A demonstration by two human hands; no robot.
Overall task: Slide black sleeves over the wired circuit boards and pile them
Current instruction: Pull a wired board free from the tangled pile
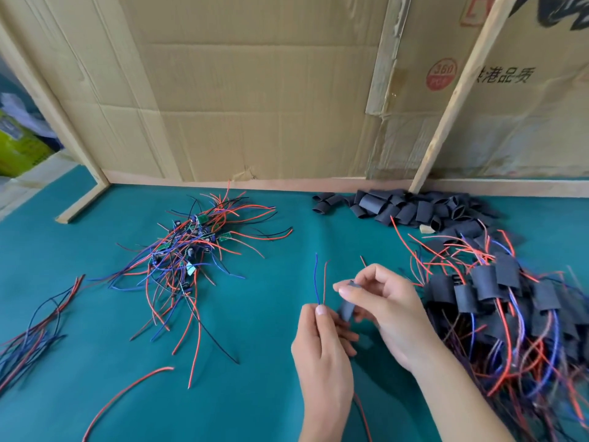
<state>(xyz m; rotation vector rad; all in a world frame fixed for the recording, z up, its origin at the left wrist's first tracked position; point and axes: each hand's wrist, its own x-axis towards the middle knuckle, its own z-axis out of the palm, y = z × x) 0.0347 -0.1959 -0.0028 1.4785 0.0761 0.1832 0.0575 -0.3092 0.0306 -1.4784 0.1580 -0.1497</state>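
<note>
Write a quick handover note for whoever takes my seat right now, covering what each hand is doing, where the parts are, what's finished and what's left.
Left hand: pinches a blue and a red wire upright.
Right hand: holds a black sleeve beside those wires; whether it is fully on the board cannot be told.
Bare wired boards: tangled heap on the green mat, far left of the hands.
Empty sleeves: pile at the cardboard wall, far right.
Done: sleeved boards piled on the right.
Left: finish this one, add it to the pile, then work through the bare heap.
Loose wires lie at the left edge.
</note>
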